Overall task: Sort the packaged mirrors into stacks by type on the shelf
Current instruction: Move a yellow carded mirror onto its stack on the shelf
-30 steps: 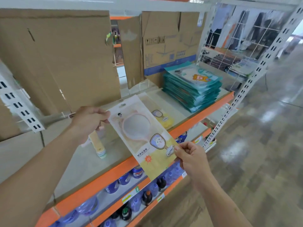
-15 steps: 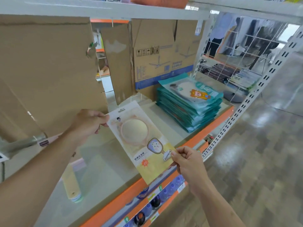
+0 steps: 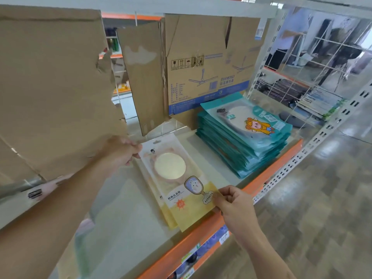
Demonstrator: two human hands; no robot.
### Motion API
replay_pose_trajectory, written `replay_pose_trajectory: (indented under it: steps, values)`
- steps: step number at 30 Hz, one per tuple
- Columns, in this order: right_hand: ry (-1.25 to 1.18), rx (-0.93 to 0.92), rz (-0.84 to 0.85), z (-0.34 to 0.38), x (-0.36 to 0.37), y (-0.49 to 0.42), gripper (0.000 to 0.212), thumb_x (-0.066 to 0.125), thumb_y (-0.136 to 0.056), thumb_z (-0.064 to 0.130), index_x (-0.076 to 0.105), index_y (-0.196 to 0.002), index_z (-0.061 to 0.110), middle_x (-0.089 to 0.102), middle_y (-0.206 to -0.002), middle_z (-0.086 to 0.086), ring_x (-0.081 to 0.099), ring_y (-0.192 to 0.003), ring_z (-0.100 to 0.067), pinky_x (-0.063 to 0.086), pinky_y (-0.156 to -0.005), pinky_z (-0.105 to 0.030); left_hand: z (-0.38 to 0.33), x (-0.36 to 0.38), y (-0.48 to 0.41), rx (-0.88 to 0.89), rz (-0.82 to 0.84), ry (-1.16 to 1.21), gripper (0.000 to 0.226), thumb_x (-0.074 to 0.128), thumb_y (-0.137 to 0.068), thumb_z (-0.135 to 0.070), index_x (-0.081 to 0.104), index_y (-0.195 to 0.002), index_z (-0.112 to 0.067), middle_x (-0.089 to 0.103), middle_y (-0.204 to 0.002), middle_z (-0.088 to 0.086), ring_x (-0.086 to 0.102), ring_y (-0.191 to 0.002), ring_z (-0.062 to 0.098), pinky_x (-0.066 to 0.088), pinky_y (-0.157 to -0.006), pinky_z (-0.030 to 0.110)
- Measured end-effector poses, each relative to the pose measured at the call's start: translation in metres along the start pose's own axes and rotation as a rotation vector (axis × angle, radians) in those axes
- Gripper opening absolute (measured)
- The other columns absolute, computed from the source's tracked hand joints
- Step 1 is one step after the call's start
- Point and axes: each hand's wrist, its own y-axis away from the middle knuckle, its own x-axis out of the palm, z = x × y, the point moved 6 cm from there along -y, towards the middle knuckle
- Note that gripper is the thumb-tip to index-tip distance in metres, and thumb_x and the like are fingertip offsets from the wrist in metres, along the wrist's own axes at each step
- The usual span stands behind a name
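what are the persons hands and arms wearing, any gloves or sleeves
Nothing is worn that the head view shows. The left hand and right hand are bare, with no gloves, rings, watch or bracelet visible. Both forearms are uncovered right to the frame edge, with no sleeve in view.

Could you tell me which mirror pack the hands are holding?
The top yellow pack, pinched by left hand and right hand; the teal packs lie stacked, untouched.
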Motion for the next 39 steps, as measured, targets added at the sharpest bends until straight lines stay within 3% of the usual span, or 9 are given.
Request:
replay_pose_trajectory:
  steps: [8, 11, 14, 18, 23, 29, 31, 34, 39]
  values:
    - [0.160, -0.043, 0.099, 0.003, 0.005, -0.014, 0.013, 0.067, -0.084, 0.017, 0.065, -0.072, 0.012, 0.061, -0.060, -0.013, 0.045, -0.050, -0.012, 0.036, -0.049, -0.023, 0.017, 0.007, -0.018, -0.092, -0.015, -0.024, 0.008, 0.064, -0.089, -0.011, 0.063, -0.096, -0.006, 0.056, -0.067, 0.009, 0.038, -0.053, 0.019, 0.034, -0.051, 0.024]
    - [0.174, -0.034, 0.147, 0.001, 0.009, -0.016, 0.015, 0.070, -0.081, 0.022, 0.064, -0.070, 0.013, 0.057, -0.058, -0.013, 0.043, -0.050, -0.012, 0.034, -0.052, -0.028, 0.027, 0.004, -0.025, -0.109, -0.027, -0.024, 0.009, 0.066, -0.087, -0.012, 0.064, -0.095, -0.009, 0.054, -0.068, 0.008, 0.042, -0.056, 0.021, 0.039, -0.055, 0.026]
    - [0.206, -0.031, 0.171, 0.000, 0.010, -0.020, 0.017, 0.073, -0.078, 0.024, 0.063, -0.071, 0.012, 0.048, -0.052, 0.000, 0.037, -0.047, -0.010, 0.030, -0.050, -0.025, 0.031, 0.005, -0.028, -0.122, -0.036, 0.018, 0.010, 0.067, -0.087, -0.010, 0.063, -0.096, -0.010, 0.055, -0.067, 0.007, 0.048, -0.058, 0.020, 0.049, -0.059, 0.029]
    - [0.197, -0.019, 0.207, 0.003, 0.010, -0.022, 0.018, 0.076, -0.077, 0.022, 0.064, -0.090, 0.021, 0.047, -0.049, 0.007, 0.043, -0.045, -0.003, 0.034, -0.046, -0.015, 0.040, 0.004, -0.034, -0.112, -0.064, 0.046, 0.014, 0.070, -0.083, -0.004, 0.069, -0.096, -0.003, 0.066, -0.086, 0.011, 0.061, -0.072, 0.015, 0.052, -0.050, 0.011]
    - [0.264, -0.040, 0.183, 0.008, 0.007, -0.021, 0.016, 0.072, -0.079, 0.029, 0.066, -0.094, 0.031, 0.061, -0.071, 0.000, 0.055, -0.058, -0.005, 0.044, -0.059, -0.019, 0.049, -0.003, -0.038, -0.111, -0.102, 0.014, 0.015, 0.077, -0.078, -0.011, 0.071, -0.091, -0.007, 0.070, -0.090, 0.013, 0.066, -0.074, 0.021, 0.054, -0.064, 0.023]
    - [0.305, -0.068, 0.069, 0.008, 0.001, -0.027, 0.016, 0.061, -0.085, 0.038, 0.067, -0.099, 0.030, 0.064, -0.091, 0.016, 0.063, -0.080, -0.006, 0.050, -0.072, -0.024, 0.028, -0.007, -0.020, -0.007, -0.117, -0.195, 0.008, 0.067, -0.083, -0.029, 0.065, -0.078, -0.034, 0.069, -0.082, 0.000, 0.063, -0.073, 0.021, 0.049, -0.064, 0.027]
    - [0.325, -0.107, 0.034, 0.011, -0.002, -0.031, 0.019, 0.058, -0.087, 0.038, 0.066, -0.102, 0.028, 0.063, -0.095, 0.017, 0.061, -0.085, -0.004, 0.047, -0.070, -0.020, 0.021, -0.008, -0.010, 0.022, -0.117, -0.257, 0.004, 0.063, -0.086, -0.032, 0.067, -0.086, -0.033, 0.069, -0.089, -0.002, 0.064, -0.083, 0.020, 0.051, -0.073, 0.028]
    - [0.365, -0.168, 0.017, 0.021, -0.003, -0.036, 0.024, 0.057, -0.089, 0.037, 0.062, -0.109, 0.025, 0.063, -0.103, 0.011, 0.056, -0.087, 0.001, 0.041, -0.066, -0.016, 0.011, -0.011, 0.006, 0.076, -0.122, -0.345, 0.021, 0.059, -0.089, -0.037, 0.069, -0.104, -0.027, 0.066, -0.101, -0.006, 0.060, -0.098, 0.017, 0.047, -0.085, 0.030]
    - [0.441, -0.292, 0.080, 0.049, 0.002, -0.040, 0.037, 0.054, -0.092, 0.036, 0.054, -0.126, 0.023, 0.057, -0.121, 0.009, 0.052, -0.105, -0.007, 0.041, -0.086, -0.025, -0.007, -0.015, 0.047, 0.193, -0.138, -0.492, 0.022, 0.057, -0.092, -0.030, 0.071, -0.103, -0.018, 0.068, -0.098, -0.005, 0.062, -0.100, 0.016, 0.039, -0.076, 0.025]
